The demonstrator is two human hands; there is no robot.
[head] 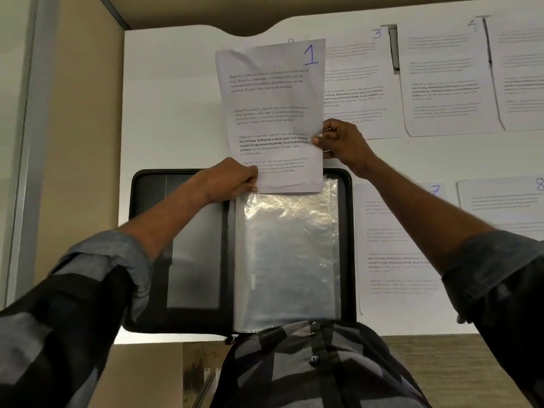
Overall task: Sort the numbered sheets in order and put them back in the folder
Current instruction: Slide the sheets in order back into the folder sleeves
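I am looking down at the white tabletop (164, 113) through the head camera. The black folder (138, 184) is lying open on it, close to the person's body. A clear plastic pocket (288, 260) is lying flat on the folder's right half.

Both hands are holding up the sheet marked 1 (273, 113) (the big blue number is in its top right corner). The left hand (232, 179) is pinching the sheet's bottom left corner, with its fingers curled in. The right hand (338, 141) is pinching the sheet's right edge, with the thumb on the front and the other fingers curled behind. The sheet is hanging over the far end of the folder, and its bottom edge is sitting right at the top of the clear pocket. I cannot tell if it is inside the pocket yet.

More sheets are lying flat on the tabletop. Sheet 3 (353, 83) and sheet 4 (441, 83) are at the far side, to the right. Sheet 7 (394, 245) is just beside the folder's right edge, and sheet 8 (500, 201) is further right.
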